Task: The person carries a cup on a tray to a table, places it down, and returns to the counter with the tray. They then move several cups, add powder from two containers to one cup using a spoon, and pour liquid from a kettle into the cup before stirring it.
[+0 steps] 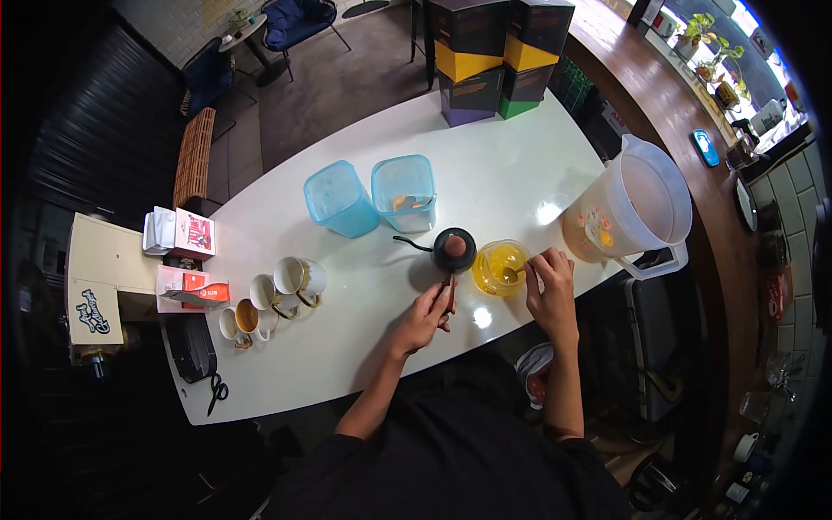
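Note:
My left hand (pixel 425 319) is closed round the handle of a small black gooseneck kettle (pixel 451 260), which stands on the table with its thin spout pointing left. A brown knob tops the kettle's lid. Just right of it is a round, see-through yellow container (pixel 496 270). My right hand (pixel 553 286) is at that container's right rim, fingers pinched on what looks like a spoon dipping into it; the grip is partly hidden by the fingers. Behind the kettle are two light-blue plastic containers (pixel 342 198), the right one with something brownish inside.
A large translucent pitcher (pixel 598 217) stands on the right. Several cups (pixel 295 276) line the left side, near boxes of papers (pixel 192 234) and black scissors (pixel 217 393). Stacked black boxes (pixel 470 43) rise at the table's far end. A wooden counter (pixel 667 121) runs along the right.

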Available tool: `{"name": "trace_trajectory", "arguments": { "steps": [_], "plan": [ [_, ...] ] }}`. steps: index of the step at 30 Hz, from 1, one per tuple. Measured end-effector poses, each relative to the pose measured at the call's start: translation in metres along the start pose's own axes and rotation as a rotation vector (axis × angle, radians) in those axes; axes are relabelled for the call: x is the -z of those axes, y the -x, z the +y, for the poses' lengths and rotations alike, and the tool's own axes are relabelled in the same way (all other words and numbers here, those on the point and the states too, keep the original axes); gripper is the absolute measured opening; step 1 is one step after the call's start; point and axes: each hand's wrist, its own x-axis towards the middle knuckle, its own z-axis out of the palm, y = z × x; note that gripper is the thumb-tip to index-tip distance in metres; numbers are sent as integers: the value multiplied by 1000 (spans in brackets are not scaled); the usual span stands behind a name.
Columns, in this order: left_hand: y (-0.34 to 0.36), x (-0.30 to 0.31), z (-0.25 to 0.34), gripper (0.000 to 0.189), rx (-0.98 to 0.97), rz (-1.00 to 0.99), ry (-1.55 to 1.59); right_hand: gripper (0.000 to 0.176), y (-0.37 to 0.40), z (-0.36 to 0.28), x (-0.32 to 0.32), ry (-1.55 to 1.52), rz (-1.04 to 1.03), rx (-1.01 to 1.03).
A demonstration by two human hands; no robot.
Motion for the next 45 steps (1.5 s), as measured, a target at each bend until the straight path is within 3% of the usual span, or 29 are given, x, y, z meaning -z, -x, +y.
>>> {"name": "trace_trajectory", "arguments": {
  "steps": [6,11,16,21,29,34,39,45],
  "plan": [
    [-1,2,-2,43,7,-4,3,6,-1,3,-5,2,42,-14],
    [-1,6,-4,43,32,-14,-1,8,5,18,-12,-225,158,-203],
    [6,11,-12,39,36,31,104,10,11,24,-29,-249,196,-211],
    [23,18,-8,47,-13,143,91,19,7,25,-32,-257,222,-233],
    [55,45,7,41,-235,412,84,26,-17,19,-14,-99,177,-215],
    [66,70,28,40,-449,586,11,17,-27,4,-13,-69,314,-145],
    [59,100,61,46,-487,554,-86,12,-28,-23,-21,-108,305,-139],
    [20,119,103,57,-391,481,-257,5,-33,-53,-29,-269,188,-124]
  ]
}}
